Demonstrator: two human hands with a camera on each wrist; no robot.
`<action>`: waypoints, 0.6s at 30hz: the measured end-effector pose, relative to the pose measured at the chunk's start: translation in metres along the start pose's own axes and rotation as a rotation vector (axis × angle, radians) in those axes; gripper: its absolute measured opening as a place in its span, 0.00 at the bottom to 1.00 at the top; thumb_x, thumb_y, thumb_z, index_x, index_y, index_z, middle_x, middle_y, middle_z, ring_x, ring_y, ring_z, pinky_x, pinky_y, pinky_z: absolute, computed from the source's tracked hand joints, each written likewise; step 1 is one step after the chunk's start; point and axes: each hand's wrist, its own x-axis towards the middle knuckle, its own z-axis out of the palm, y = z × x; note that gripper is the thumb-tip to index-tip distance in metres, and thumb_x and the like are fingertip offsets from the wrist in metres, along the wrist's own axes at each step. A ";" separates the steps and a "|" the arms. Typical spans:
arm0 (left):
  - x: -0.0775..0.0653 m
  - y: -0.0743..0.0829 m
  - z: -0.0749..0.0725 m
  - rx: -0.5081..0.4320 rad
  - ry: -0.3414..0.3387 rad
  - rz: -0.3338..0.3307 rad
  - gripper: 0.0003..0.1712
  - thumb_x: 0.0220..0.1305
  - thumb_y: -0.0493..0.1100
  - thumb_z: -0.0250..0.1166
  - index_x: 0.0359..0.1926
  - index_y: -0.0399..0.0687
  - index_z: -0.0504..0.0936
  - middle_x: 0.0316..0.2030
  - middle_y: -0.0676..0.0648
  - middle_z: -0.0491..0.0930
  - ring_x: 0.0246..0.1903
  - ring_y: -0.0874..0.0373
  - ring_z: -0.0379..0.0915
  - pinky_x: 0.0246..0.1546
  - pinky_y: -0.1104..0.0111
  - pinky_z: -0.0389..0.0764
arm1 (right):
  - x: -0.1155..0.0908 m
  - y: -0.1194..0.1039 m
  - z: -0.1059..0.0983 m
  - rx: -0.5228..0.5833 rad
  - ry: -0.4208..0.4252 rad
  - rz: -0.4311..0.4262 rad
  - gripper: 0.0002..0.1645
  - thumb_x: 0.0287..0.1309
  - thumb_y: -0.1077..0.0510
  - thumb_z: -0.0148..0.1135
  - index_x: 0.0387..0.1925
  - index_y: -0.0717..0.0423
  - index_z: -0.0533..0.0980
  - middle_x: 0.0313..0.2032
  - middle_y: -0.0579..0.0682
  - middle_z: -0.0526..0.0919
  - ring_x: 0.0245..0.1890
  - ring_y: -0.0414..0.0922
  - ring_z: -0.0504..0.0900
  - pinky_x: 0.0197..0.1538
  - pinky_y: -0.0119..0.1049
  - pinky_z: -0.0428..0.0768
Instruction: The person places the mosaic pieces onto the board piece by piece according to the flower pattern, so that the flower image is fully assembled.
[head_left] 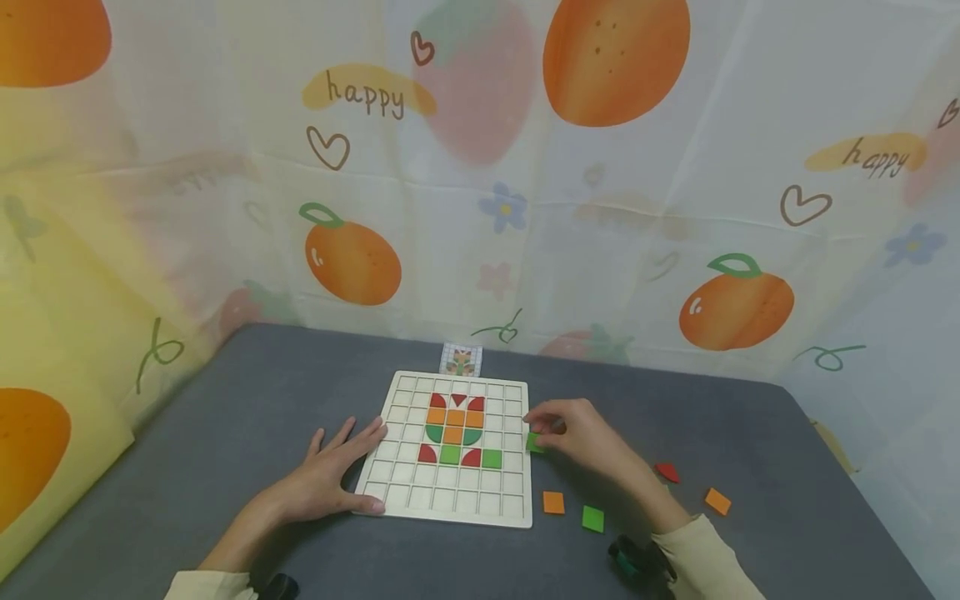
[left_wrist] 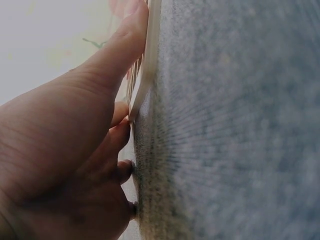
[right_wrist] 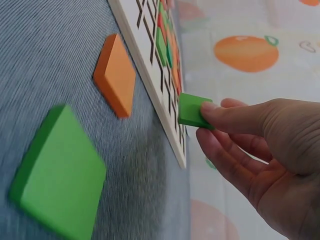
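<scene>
remotely i watch right hand pinch green square tile, left hand splayed against grid board; tile-laying underway, i judge, next needing grid alignment

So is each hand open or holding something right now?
Left hand: open and spread, touching the left edge of the white board.
Right hand: closed, pinching a green tile.

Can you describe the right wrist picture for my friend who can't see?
A right hand pinches a green square tile near a white gridded board. An orange square tile and another green square tile lie on the grey fabric tabletop.
</scene>
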 end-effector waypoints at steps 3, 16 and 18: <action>0.000 0.000 0.000 -0.001 0.001 -0.001 0.64 0.42 0.65 0.76 0.76 0.47 0.56 0.75 0.41 0.50 0.73 0.30 0.31 0.62 0.33 0.25 | 0.007 -0.004 0.005 0.009 -0.013 -0.017 0.16 0.53 0.67 0.71 0.46 0.61 0.83 0.32 0.42 0.82 0.33 0.37 0.79 0.39 0.32 0.81; 0.001 -0.001 0.000 0.003 0.003 0.005 0.64 0.42 0.65 0.76 0.76 0.47 0.57 0.75 0.41 0.50 0.73 0.30 0.32 0.62 0.33 0.25 | 0.038 -0.026 0.025 0.020 -0.044 -0.105 0.14 0.54 0.68 0.69 0.45 0.62 0.83 0.33 0.46 0.84 0.34 0.39 0.79 0.39 0.32 0.80; 0.001 -0.001 0.000 0.003 0.006 0.010 0.64 0.42 0.65 0.76 0.75 0.47 0.57 0.75 0.40 0.51 0.73 0.30 0.32 0.62 0.32 0.26 | 0.043 -0.030 0.029 0.028 -0.048 -0.118 0.15 0.54 0.68 0.69 0.45 0.63 0.83 0.34 0.48 0.84 0.35 0.40 0.79 0.39 0.32 0.80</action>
